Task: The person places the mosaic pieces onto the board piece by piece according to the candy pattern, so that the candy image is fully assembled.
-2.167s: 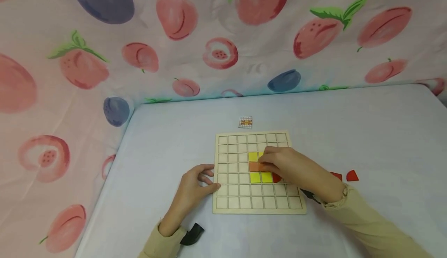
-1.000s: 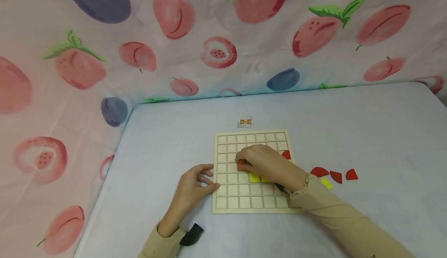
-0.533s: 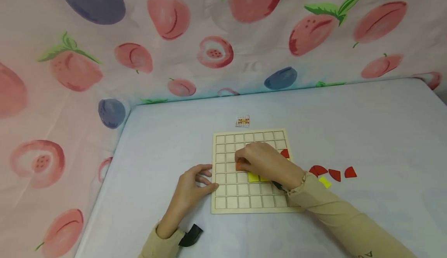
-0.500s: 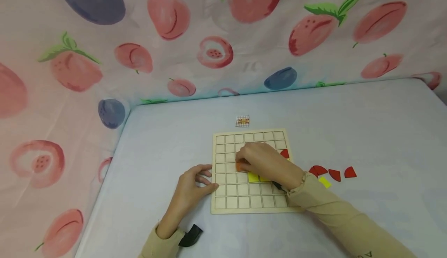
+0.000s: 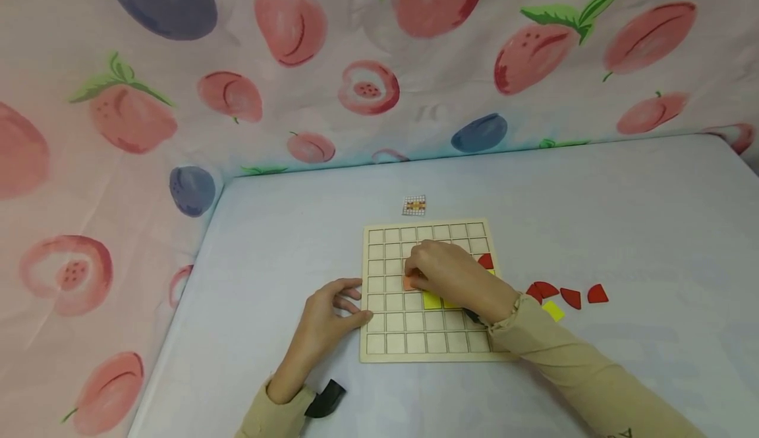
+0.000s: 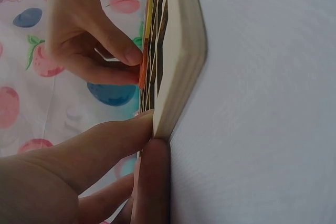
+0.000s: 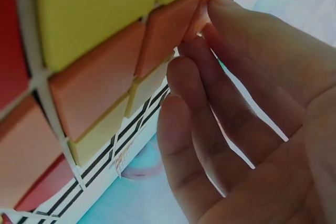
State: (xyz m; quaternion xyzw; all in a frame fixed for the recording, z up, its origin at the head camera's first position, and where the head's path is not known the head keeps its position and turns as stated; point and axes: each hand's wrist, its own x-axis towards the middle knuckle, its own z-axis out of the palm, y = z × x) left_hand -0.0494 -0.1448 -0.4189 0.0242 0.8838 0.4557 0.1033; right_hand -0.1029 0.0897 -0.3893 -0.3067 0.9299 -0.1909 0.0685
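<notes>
A wooden grid board (image 5: 394,342) lies on the table, with several yellow and orange square tiles and a red quarter-round tile (image 5: 485,261) in its cells. My right hand (image 5: 456,276) reaches over it and pinches an orange square tile (image 5: 409,284) between thumb and fingertips, at the left end of the orange row. That tile (image 7: 202,17) sits beside other orange tiles (image 7: 97,82) in the right wrist view. My left hand (image 5: 329,313) touches the board's left edge, thumb tip on the rim and fingertips against the side (image 6: 181,72). The right hand hides some cells.
Right of the board lie several loose red tiles (image 5: 571,298) and one yellow tile (image 5: 553,311). A small pattern card (image 5: 414,205) lies behind the board. Fruit-printed cloth (image 5: 367,89) rises at the table's back and left.
My right hand has moved left across the board with an orange tile to the left end of the orange row, then shifted only slightly. The left hand has stayed at the board's edge.
</notes>
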